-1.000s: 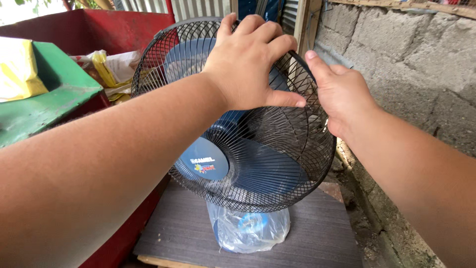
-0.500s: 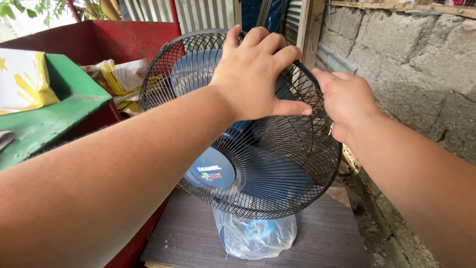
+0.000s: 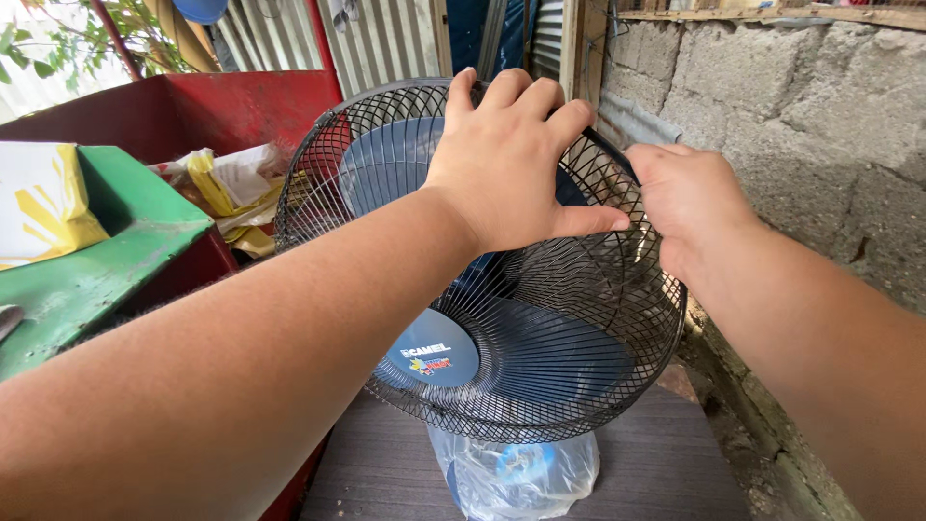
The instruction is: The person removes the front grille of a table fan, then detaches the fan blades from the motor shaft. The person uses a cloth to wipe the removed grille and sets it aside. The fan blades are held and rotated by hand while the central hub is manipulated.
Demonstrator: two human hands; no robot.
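Gripping the black wire fan guard — left hand fingers spread on top, right hand fingers clamped on its rim.

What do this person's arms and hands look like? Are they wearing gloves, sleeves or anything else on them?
Both arms are bare as far as the picture shows, with no sleeve in view. The left hand and the right hand wear no gloves. No ring, watch or wristband shows on the parts that can be seen. The visible fingernails are short and unpainted.
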